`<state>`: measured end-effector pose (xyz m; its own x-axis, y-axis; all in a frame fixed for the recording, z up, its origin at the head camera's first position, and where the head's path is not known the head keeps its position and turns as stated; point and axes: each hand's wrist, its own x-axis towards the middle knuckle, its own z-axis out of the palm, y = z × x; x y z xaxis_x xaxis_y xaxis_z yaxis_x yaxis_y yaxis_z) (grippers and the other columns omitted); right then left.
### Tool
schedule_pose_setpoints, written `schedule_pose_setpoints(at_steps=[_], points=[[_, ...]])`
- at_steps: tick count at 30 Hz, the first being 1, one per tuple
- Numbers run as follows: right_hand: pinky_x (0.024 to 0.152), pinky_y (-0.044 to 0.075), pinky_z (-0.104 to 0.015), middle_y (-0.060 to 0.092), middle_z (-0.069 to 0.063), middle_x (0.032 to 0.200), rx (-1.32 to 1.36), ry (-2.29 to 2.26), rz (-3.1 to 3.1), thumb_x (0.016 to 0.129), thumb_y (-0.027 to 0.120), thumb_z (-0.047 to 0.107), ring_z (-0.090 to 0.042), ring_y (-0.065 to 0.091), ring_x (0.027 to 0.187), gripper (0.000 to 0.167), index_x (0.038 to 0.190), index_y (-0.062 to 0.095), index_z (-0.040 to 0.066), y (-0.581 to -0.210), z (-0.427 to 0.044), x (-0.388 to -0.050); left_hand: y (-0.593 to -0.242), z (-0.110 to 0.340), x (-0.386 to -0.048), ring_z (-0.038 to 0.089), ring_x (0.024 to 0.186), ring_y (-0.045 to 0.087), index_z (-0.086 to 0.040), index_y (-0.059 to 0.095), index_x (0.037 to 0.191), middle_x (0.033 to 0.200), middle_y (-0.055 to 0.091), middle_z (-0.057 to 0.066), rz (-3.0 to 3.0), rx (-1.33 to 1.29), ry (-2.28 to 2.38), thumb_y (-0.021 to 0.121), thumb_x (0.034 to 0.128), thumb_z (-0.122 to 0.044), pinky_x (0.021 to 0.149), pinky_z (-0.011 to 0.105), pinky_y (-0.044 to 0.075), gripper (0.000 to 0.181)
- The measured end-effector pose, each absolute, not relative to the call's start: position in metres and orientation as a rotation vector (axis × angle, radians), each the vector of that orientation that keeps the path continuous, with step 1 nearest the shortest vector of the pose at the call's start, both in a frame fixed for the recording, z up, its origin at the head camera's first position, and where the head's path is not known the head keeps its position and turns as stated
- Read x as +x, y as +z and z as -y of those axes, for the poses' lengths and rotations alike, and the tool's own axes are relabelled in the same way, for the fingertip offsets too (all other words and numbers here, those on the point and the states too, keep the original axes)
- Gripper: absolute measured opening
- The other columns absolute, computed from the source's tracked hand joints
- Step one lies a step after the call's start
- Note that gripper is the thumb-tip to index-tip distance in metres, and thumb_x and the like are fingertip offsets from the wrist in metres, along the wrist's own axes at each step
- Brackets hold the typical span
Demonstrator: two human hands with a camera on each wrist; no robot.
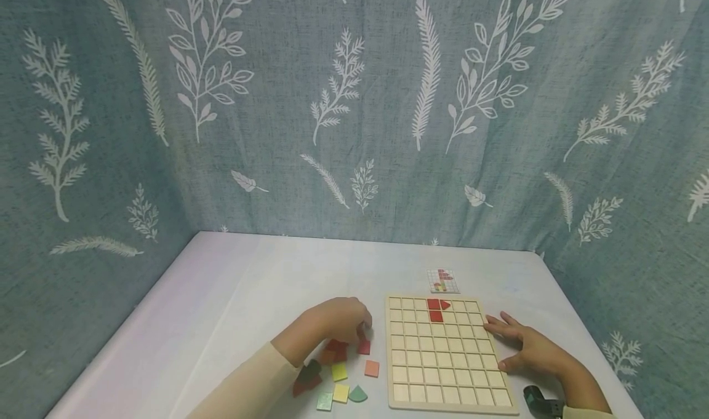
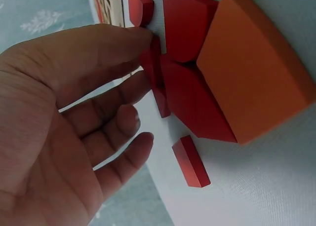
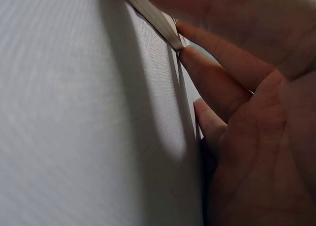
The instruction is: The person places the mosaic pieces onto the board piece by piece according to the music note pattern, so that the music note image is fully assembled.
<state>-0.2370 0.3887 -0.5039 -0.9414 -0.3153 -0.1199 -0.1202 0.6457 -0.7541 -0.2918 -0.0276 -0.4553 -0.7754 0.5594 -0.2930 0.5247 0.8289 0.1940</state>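
My left hand (image 1: 343,319) is over the loose pieces left of the wooden grid board (image 1: 421,360). In the left wrist view its thumb and forefinger pinch a small red tile (image 2: 154,63), partly hidden by the fingertips. Beside it lie more red tiles (image 2: 187,23) and a large orange tile (image 2: 254,68). On the board's upper rows sit two red squares (image 1: 436,315) and a red triangular tile (image 1: 445,305). My right hand (image 1: 528,348) rests at the board's right edge, fingers spread, fingertips touching the rim; the right wrist view shows this contact close up.
A small pattern card (image 1: 442,280) lies behind the board. Near the left hand are an orange square (image 1: 372,368), yellow squares (image 1: 340,371), a light green square (image 1: 324,401) and a green quarter circle (image 1: 357,394). Patterned curtains surround the white table (image 1: 249,283).
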Motion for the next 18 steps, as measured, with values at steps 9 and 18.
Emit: schedule_pose_setpoints(at_steps=[9, 18], points=[[0.101, 0.011, -0.072, 0.031, -0.021, 0.152, -0.388, -1.186, -2.606, 0.062, 0.087, 0.021, -0.052, 0.006, 0.139, 0.086, 0.138, 0.053, 0.003, -0.504, -0.390, -0.237, -0.460, 0.021, -0.301, 0.009, 0.074, 0.056, -0.020, 0.074, 0.099, 0.083, 0.064, -0.012, -2.740, 0.869, 0.105, 0.080, 0.0793, -0.021, 0.082, 0.032, 0.051, 0.021], [0.101, 0.007, -0.073, 0.029, -0.022, 0.153, -0.381, -1.207, -2.596, 0.061, 0.087, 0.020, -0.052, 0.003, 0.140, 0.085, 0.138, 0.053, 0.002, -0.502, -0.388, -0.237, -0.457, 0.012, -0.315, 0.013, 0.061, 0.055, -0.020, 0.069, 0.091, 0.075, 0.057, -0.007, -2.756, 0.783, 0.104, 0.076, 0.0839, -0.024, 0.052, 0.029, 0.048, 0.010]])
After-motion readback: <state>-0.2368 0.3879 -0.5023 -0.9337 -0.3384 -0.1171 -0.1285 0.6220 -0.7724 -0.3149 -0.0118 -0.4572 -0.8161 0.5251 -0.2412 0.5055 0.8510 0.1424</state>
